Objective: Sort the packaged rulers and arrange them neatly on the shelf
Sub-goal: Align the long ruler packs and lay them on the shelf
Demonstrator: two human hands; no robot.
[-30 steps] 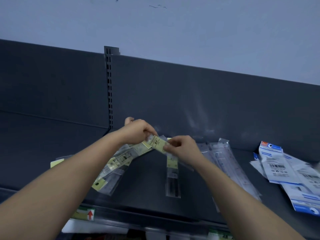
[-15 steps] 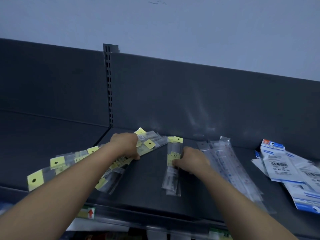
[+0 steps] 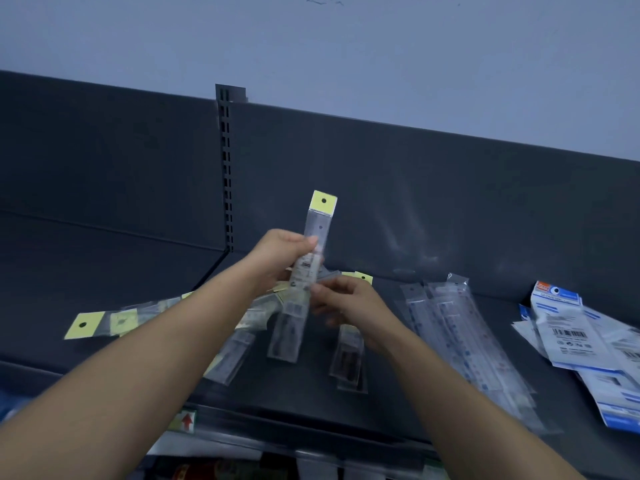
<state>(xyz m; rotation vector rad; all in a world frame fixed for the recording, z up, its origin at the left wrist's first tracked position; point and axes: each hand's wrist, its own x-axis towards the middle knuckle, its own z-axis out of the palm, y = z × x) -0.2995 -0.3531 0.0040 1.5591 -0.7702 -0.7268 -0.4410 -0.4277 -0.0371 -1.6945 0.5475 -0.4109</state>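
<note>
A left hand (image 3: 277, 258) grips a packaged ruler (image 3: 317, 230) upright above a dark shelf (image 3: 138, 271), its yellow tag on top. The right hand (image 3: 349, 303) pinches the pack lower down. More yellow-tagged packs (image 3: 104, 322) lie fanned on the shelf to the left, and clear-sleeved rulers (image 3: 457, 334) lie to the right.

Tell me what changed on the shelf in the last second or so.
The left hand left the fanned packs and lifted one yellow-tagged pack upright, off the shelf; its grip is round the pack's middle. The right hand rose from the short pack lying there and pinches the lifted one lower down. The clear packs and blue-and-white packs stayed put.
</note>
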